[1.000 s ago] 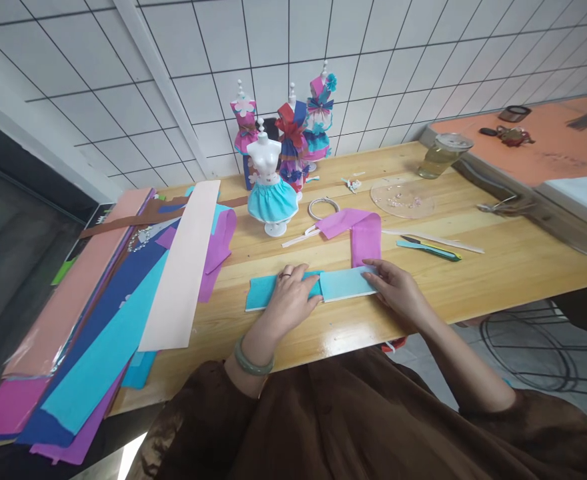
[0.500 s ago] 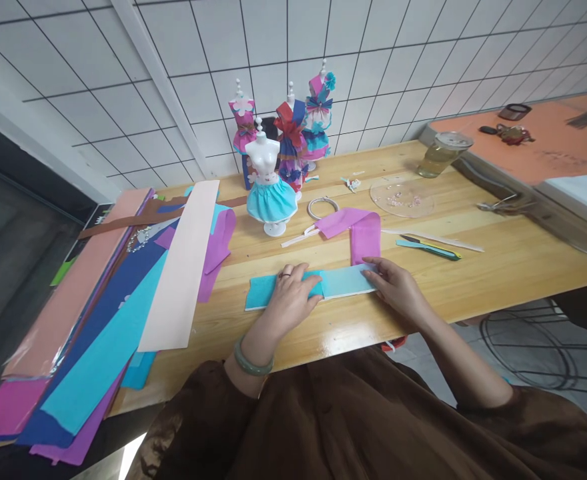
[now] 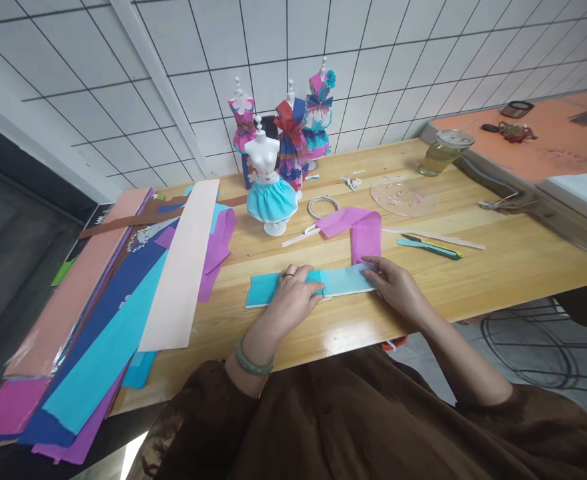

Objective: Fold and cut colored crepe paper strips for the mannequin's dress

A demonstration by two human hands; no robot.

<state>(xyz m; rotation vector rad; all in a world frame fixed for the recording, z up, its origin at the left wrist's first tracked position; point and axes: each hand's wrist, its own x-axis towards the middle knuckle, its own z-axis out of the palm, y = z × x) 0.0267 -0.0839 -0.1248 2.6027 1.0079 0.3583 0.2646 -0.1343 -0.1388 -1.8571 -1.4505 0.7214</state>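
A blue crepe paper strip lies crosswise near the table's front edge, deeper blue at the left and paler at the right, with a white lower edge. On its middle rests my left hand, pressing it down with fingers spread over the paper and thumb apart. My right hand has the strip's pale right end between thumb and fingers. Just behind that end lies a purple paper band, folded at a corner. A small white dress form in a turquoise skirt stands behind the strip.
Stacked paper sheets cover the left side. Dressed dress forms stand by the wall. Around them are a ring, a dish of beads, a glass, a craft knife and scissors.
My left hand has slid slightly to the right along the blue strip. My right hand stays at the strip's right end.
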